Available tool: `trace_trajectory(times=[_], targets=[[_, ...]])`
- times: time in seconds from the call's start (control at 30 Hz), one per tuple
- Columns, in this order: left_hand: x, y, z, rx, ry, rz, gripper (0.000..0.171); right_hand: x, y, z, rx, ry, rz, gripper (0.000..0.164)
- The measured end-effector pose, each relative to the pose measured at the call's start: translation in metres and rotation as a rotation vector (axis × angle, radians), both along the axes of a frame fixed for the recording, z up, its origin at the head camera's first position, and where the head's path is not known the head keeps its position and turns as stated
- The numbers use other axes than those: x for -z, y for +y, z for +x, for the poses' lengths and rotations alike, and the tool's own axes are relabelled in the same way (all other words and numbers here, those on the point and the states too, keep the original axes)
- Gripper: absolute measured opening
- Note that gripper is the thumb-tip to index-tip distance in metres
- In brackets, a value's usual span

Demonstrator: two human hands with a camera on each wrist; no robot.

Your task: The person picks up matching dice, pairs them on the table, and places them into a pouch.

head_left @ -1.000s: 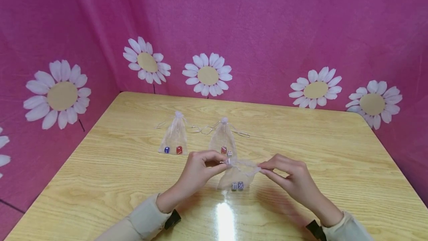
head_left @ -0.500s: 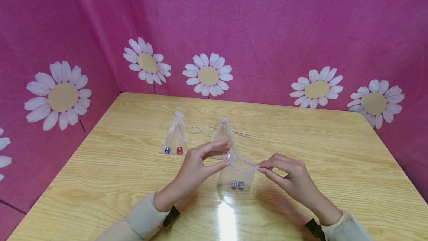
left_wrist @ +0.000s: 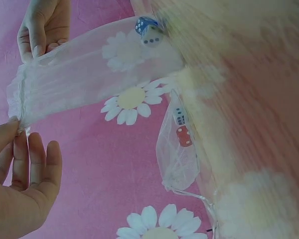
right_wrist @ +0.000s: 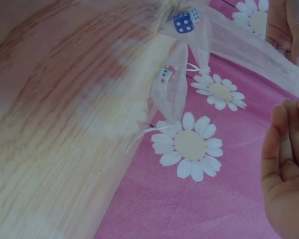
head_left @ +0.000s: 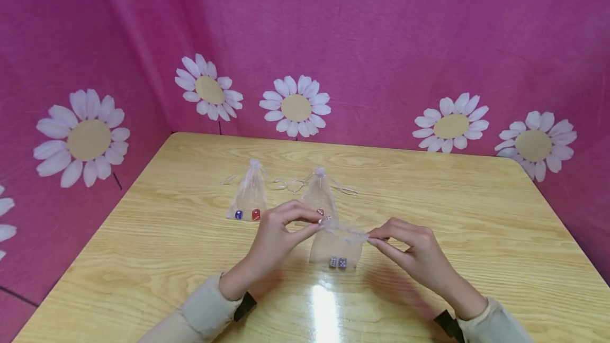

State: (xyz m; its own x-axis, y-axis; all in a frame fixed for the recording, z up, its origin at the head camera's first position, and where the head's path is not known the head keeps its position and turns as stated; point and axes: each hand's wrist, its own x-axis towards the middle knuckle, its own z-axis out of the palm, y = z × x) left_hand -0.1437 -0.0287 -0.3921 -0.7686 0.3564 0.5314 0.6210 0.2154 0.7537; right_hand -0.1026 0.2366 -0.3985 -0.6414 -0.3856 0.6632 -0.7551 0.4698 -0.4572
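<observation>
A sheer white drawstring pouch point(head_left: 335, 245) stands upright at the front middle of the table, its mouth spread wide. Low inside it lie a white die point(left_wrist: 152, 37) and a blue die point(left_wrist: 144, 24), side by side in the head view. My left hand point(head_left: 276, 237) pinches the left edge of the mouth between thumb and fingertips. On the other side my right hand point(head_left: 419, 250) pinches the right edge, so the top is stretched between both hands. In the left wrist view the gathered rim point(left_wrist: 21, 94) runs from one hand to the other.
Just behind stands a second pouch point(head_left: 318, 192), cinched at the neck, with a red die point(head_left: 320, 211) and a white one. Left of it a third cinched pouch point(head_left: 250, 189) holds a blue die point(head_left: 239, 215) and a red die point(head_left: 256, 215). A pink flowered curtain point(head_left: 371, 41) encloses the wooden table point(head_left: 167, 237).
My left fingers spread apart at the pouch's rim half a second ago and now pinch it again, slightly higher. The right hand keeps its grip and has barely moved.
</observation>
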Motion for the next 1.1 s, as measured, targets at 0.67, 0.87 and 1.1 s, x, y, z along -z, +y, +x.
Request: trace_trajectory(times=[0.67, 0.87, 1.1], targets=[[0.003, -0.008, -0.007, -0.089, -0.005, -0.018, 0.009, -0.002, 0.005, 0.0, 0.079, 0.012, 0.014, 0.027], [0.004, -0.01, -0.008, -0.106, -0.049, -0.03, 0.009, -0.003, 0.01, 0.001, 0.107, -0.008, 0.021, 0.026], [0.006, -0.014, -0.011, -0.083, -0.098, -0.01, 0.005, -0.004, 0.015, 0.002, 0.133, -0.013, 0.026, 0.027]])
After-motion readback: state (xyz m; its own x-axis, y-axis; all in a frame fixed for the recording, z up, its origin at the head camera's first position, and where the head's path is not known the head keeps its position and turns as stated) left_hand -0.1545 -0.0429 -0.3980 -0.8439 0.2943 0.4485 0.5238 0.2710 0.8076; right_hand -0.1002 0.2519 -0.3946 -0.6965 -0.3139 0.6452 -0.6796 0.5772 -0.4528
